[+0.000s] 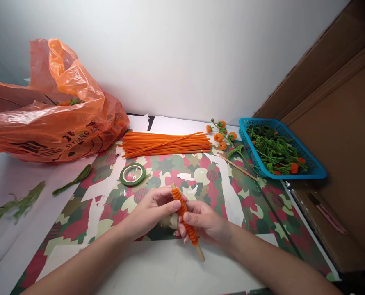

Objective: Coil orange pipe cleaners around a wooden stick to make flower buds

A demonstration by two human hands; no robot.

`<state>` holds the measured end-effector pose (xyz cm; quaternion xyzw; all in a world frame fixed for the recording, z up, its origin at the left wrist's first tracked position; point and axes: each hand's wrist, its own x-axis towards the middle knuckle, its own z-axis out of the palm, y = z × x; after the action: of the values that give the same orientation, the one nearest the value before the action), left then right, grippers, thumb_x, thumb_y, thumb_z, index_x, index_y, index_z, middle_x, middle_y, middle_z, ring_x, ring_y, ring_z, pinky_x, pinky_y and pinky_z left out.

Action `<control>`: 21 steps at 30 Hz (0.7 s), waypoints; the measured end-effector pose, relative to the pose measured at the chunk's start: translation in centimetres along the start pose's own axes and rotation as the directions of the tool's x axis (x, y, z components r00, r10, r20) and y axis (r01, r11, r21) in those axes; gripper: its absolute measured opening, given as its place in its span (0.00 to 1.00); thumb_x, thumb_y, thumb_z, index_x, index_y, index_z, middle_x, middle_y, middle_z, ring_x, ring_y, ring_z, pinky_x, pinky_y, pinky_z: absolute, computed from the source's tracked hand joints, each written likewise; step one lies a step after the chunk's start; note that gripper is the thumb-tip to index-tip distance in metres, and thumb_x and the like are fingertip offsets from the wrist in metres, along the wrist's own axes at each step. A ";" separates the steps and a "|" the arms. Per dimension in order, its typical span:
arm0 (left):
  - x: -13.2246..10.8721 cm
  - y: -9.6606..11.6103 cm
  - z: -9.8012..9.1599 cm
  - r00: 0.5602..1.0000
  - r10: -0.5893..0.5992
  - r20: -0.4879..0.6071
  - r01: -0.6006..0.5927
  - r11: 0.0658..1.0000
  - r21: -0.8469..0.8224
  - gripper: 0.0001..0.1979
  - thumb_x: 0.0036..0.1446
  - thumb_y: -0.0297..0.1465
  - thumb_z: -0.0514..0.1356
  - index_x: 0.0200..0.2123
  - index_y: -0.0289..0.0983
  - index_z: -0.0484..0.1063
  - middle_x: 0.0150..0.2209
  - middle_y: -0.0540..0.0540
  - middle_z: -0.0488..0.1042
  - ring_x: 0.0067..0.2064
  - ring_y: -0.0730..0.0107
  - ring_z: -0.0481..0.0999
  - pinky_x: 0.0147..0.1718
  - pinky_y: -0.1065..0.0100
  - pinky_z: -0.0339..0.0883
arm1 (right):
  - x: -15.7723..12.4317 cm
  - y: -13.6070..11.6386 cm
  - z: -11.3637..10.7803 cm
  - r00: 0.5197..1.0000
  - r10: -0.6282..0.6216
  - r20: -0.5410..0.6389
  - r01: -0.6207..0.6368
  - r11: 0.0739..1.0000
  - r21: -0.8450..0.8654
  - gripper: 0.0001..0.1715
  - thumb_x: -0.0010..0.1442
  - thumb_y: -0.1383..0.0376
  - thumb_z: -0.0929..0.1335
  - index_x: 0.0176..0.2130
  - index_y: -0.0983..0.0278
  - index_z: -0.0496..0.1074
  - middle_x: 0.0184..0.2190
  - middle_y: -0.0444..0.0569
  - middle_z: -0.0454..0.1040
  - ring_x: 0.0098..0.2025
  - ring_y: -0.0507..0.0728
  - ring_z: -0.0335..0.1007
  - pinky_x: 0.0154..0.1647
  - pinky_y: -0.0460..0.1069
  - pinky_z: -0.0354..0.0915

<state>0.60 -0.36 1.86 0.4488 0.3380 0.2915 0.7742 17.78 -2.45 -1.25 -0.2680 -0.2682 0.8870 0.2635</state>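
Observation:
A thin wooden stick (pixel 201 253) with an orange pipe cleaner (pixel 193 235) coiled tightly along it slants between both hands. My left hand (pixel 158 207) pinches the upper part of the coil, its thumb lying on the orange fuzz. Lower down, my right hand (pixel 205 221) grips the same coil between thumb and fingers. Bare wood shows at both ends of the stick. Beyond the hands lies a bundle of straight orange pipe cleaners (pixel 167 145). A roll of green floral tape (pixel 133 174) rests flat to the left of it, nearer me.
An orange plastic bag (pixel 78 127) stands at the left. A blue basket (pixel 293 177) of green pipe-cleaner pieces sits at the right. Beside it lie orange pipe-cleaner flowers (pixel 218 137) and another wooden stick (pixel 238 167). A pink-handled cutter (pixel 331 218) lies far right; green leaf pieces (pixel 73 180) lie left.

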 end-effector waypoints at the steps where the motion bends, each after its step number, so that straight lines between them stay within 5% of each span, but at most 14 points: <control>1: 0.0 0.1 0.0 1.000 0.006 0.001 -0.006 1.000 0.002 0.12 0.55 0.39 0.61 0.34 0.36 0.73 0.24 0.47 0.74 0.24 0.67 0.76 0.24 0.68 0.71 | 0.0 0.0 0.0 1.000 0.001 0.000 -0.001 1.000 0.013 0.23 0.46 0.54 0.76 0.31 0.68 0.67 0.21 0.42 0.73 0.22 0.47 0.69 0.33 0.47 0.64; 15: -0.1 0.4 0.0 0.999 0.033 -0.022 -0.031 0.996 0.086 0.11 0.54 0.38 0.62 0.32 0.35 0.74 0.25 0.45 0.75 0.26 0.65 0.77 0.27 0.68 0.70 | 0.0 0.4 -0.5 0.998 0.018 0.059 -0.024 0.993 0.113 0.20 0.50 0.59 0.75 0.36 0.69 0.68 0.27 0.46 0.76 0.25 0.50 0.74 0.32 0.46 0.66; 21: -0.2 0.1 -0.1 0.993 -0.041 0.106 0.036 0.998 0.045 0.12 0.57 0.38 0.59 0.31 0.34 0.71 0.24 0.45 0.74 0.23 0.67 0.77 0.23 0.69 0.70 | 0.2 0.6 -0.7 0.988 0.061 0.140 -0.076 0.992 0.103 0.21 0.47 0.59 0.76 0.36 0.68 0.68 0.28 0.46 0.75 0.28 0.51 0.75 0.37 0.48 0.69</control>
<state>0.40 -0.44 2.02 0.4737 0.3107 0.2446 0.7869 17.86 -2.50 -2.26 -0.2013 -0.2280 0.9249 0.2279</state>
